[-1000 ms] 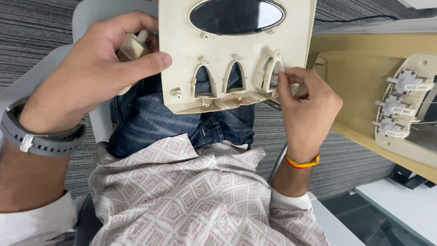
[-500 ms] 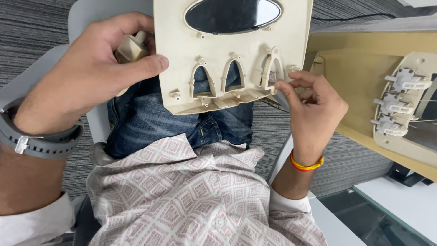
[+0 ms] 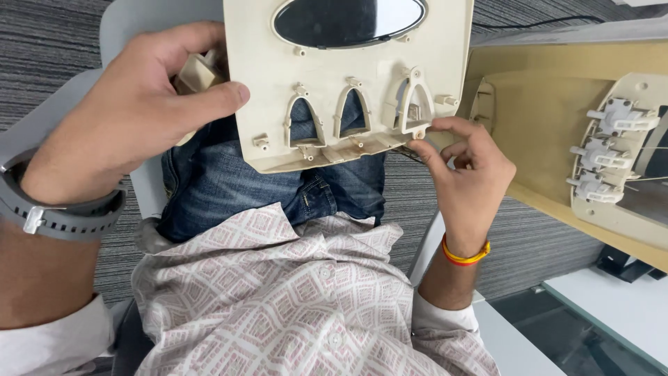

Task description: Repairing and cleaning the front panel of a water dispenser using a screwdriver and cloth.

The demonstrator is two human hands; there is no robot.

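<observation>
A cream plastic panel (image 3: 362, 66) with a dark oval window and three arched openings is held over my lap. My left hand (image 3: 132, 111) grips its left edge, thumb on the face, with a small cream block (image 3: 198, 73) tucked under the fingers. My right hand (image 3: 463, 170) pinches the panel's lower right corner, thumb and forefinger just below the rightmost arch, where a small fitting (image 3: 412, 111) sits.
A wooden desk (image 3: 550, 132) stands to the right, carrying a second cream panel (image 3: 616, 157) with three white clip parts. I sit on a light grey chair (image 3: 132, 31) over striped grey carpet. A white surface (image 3: 612, 313) lies at lower right.
My right hand slid down from the rightmost arch to the panel's lower right corner. The panel shifted slightly left and tilted.
</observation>
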